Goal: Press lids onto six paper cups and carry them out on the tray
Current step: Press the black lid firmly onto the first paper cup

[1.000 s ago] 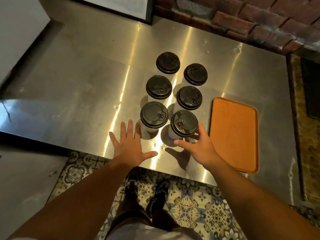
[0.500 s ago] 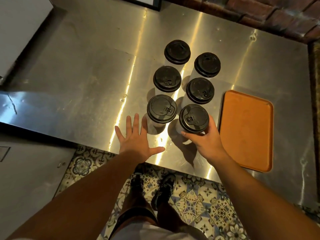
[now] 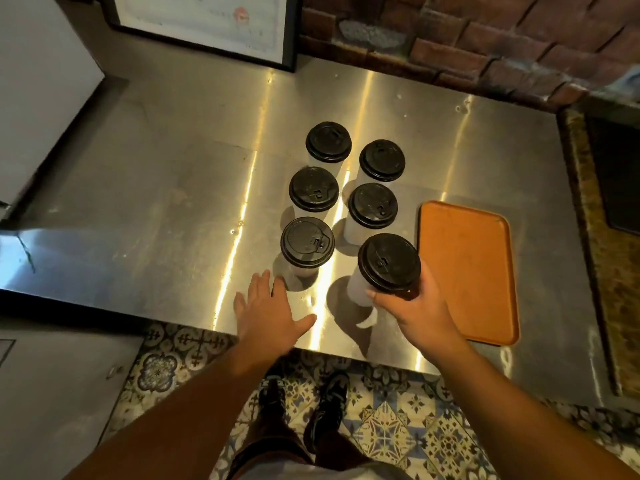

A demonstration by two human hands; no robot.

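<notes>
Gripped in the right hand, fingers and thumb curled round the wall just under the lid: the near-right cup, tilted, apparently raised off the countertop near its front edge, just left of the orange tray. Laid near the front edge with straight, spread fingers, gripping nothing: the left hand, just beside the near-left cup. Standing upright behind, toward the back edge, two by two: four more lidded cups. No cup set on the tray yet.

Judged stage: lidding apparently complete on all six, loading onto the tray in hand.

Hazards:
- Leakage at the lid. Cause: tilt of the carried cup. Seating of the lids not verifiable from above. Level before setting down.
- Crushed paper wall or popped lid. Cause: too hard a squeeze high on the cup.
- Toppling of neighbouring cups. Cause: close spacing, tall narrow shape, a careless sweep of either hand.
- Sliding or tipping during carrying. Cause: uneven loading of the smooth tray. Spread the six evenly.

Markings: no brand or print legible on cups or lids, only moulded sip-tab relief. On the framed sheet at the back edge: a red mark, text too small to read.
</notes>
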